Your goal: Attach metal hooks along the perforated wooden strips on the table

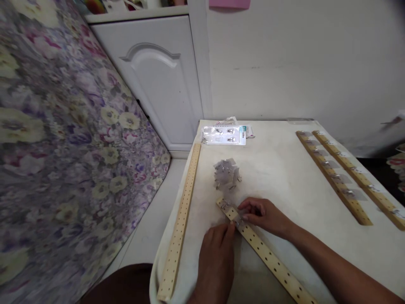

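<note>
A pale wooden strip with rows of holes [268, 258] lies slantwise in front of me on the table. One clear adhesive hook [225, 205] sits at its far end. My right hand [261, 212] is closed with its fingertips at a second clear adhesive hook [238, 220] on the strip. From the near left, my left hand [217, 251] grips the strip's edge beside that same hook, fingers bent together. Just beyond the strip's end is a pile of clear adhesive hooks [225, 173], several overlapping.
Another perforated wooden strip [182, 223] lies along the table's left edge. At the right, two strips [332, 175] bear several hooks each. Hook packaging [224, 135] lies at the back by the wall. A floral curtain [79, 139] hangs left of the white table [268, 160].
</note>
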Demonstrator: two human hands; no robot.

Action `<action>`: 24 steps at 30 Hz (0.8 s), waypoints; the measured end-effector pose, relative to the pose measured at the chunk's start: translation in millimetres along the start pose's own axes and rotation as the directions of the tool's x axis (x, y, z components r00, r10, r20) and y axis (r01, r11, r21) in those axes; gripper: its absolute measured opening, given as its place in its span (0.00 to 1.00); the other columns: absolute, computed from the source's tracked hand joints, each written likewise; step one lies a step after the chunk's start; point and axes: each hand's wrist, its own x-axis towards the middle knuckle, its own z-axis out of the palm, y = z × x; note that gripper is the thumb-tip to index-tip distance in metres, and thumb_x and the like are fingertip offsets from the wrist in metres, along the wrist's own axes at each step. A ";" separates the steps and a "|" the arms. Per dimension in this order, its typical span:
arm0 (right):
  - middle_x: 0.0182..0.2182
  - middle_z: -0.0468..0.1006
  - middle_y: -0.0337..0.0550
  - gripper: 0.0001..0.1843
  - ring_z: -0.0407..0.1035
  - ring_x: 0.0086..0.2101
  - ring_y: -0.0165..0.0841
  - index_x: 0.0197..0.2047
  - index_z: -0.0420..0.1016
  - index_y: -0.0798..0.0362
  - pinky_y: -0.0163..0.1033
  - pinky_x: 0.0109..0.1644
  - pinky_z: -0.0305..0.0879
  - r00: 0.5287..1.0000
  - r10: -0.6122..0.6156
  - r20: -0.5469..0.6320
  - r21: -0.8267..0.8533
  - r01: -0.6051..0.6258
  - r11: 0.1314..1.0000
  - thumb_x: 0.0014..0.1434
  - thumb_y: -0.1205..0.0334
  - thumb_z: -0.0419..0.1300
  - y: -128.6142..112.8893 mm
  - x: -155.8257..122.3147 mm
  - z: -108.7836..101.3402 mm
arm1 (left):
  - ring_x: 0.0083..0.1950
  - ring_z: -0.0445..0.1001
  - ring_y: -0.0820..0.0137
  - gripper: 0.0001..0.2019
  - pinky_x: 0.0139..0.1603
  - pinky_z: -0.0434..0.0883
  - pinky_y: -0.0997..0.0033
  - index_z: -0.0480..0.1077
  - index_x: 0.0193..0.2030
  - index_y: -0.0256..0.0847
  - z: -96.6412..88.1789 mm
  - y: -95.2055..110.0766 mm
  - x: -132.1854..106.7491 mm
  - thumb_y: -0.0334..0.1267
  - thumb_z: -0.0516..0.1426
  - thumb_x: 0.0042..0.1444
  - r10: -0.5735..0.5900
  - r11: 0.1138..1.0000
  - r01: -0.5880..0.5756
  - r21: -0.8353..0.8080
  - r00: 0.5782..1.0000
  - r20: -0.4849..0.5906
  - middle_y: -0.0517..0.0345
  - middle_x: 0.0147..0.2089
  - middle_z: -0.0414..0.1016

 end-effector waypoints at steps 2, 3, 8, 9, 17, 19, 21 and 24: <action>0.24 0.69 0.35 0.11 0.63 0.27 0.28 0.40 0.73 0.50 0.33 0.29 0.59 1.000 0.007 -0.006 -0.019 -0.007 1.000 0.51 0.61 0.63 -0.8 -0.1 0.9 | 0.44 0.68 0.64 0.25 0.42 0.72 0.61 0.62 0.58 0.38 0.4 0.1 0.1 0.21 0.48 0.52 0.005 1.000 -0.005 0.012 1.000 -0.002 0.49 0.45 0.72; 0.24 0.69 0.35 0.11 0.63 0.27 0.28 0.39 0.73 0.50 0.33 0.29 0.59 1.000 0.012 -0.013 -0.027 -0.012 1.000 0.51 0.61 0.63 -1.2 -0.2 1.4 | 0.44 0.68 0.63 0.25 0.42 0.72 0.61 0.62 0.57 0.38 0.6 0.2 0.1 0.21 0.48 0.52 0.006 1.000 -0.006 0.018 1.000 -0.002 0.49 0.45 0.72; 0.24 0.70 0.34 0.11 0.64 0.26 0.28 0.38 0.73 0.51 0.34 0.30 0.59 0.999 0.035 -0.038 -0.020 -0.035 0.999 0.49 0.61 0.64 -3.3 0.0 4.1 | 0.44 0.68 0.63 0.25 0.42 0.72 0.60 0.62 0.57 0.36 3.0 0.0 -0.6 0.20 0.48 0.51 0.007 0.999 -0.007 0.047 1.000 -0.004 0.49 0.45 0.72; 0.24 0.70 0.34 0.10 0.64 0.26 0.28 0.37 0.73 0.51 0.34 0.30 0.59 0.999 0.035 -0.040 -0.018 -0.036 0.999 0.49 0.61 0.64 -3.8 0.0 4.4 | 0.44 0.68 0.63 0.25 0.42 0.72 0.61 0.62 0.57 0.36 3.7 -0.2 -0.8 0.20 0.48 0.51 0.007 0.998 -0.006 0.055 1.000 -0.003 0.49 0.45 0.72; 0.25 0.70 0.35 0.10 0.64 0.27 0.28 0.37 0.74 0.50 0.33 0.30 0.59 0.997 0.018 -0.080 -0.063 -0.023 0.998 0.49 0.63 0.63 -3.0 0.1 6.1 | 0.45 0.69 0.63 0.23 0.43 0.71 0.61 0.62 0.57 0.38 8.3 -0.7 -2.1 0.21 0.49 0.54 0.003 0.995 -0.001 0.101 1.000 -0.016 0.50 0.46 0.72; 0.24 0.70 0.34 0.10 0.63 0.26 0.28 0.37 0.74 0.51 0.33 0.29 0.59 0.997 0.024 -0.078 -0.056 -0.028 0.998 0.49 0.63 0.64 -2.3 0.7 6.4 | 0.45 0.69 0.63 0.22 0.42 0.71 0.62 0.62 0.57 0.38 8.8 -0.9 -2.0 0.22 0.49 0.55 -0.001 0.994 0.003 0.109 1.000 -0.018 0.50 0.45 0.72; 0.24 0.69 0.34 0.10 0.62 0.25 0.27 0.37 0.74 0.51 0.33 0.29 0.58 0.997 0.042 -0.067 -0.029 -0.044 0.999 0.48 0.62 0.64 -1.3 1.8 6.3 | 0.44 0.69 0.63 0.22 0.42 0.71 0.61 0.62 0.57 0.38 8.9 -1.1 -1.5 0.22 0.49 0.55 0.004 0.994 -0.003 0.110 1.000 -0.011 0.50 0.46 0.72; 0.24 0.69 0.34 0.12 0.62 0.25 0.27 0.37 0.73 0.51 0.32 0.28 0.58 0.996 0.073 -0.051 0.012 -0.073 0.997 0.47 0.61 0.66 1.2 4.2 5.6 | 0.44 0.69 0.63 0.22 0.41 0.71 0.61 0.62 0.57 0.37 8.1 -1.0 -0.4 0.23 0.50 0.55 0.008 0.994 -0.008 0.111 1.000 0.002 0.50 0.46 0.72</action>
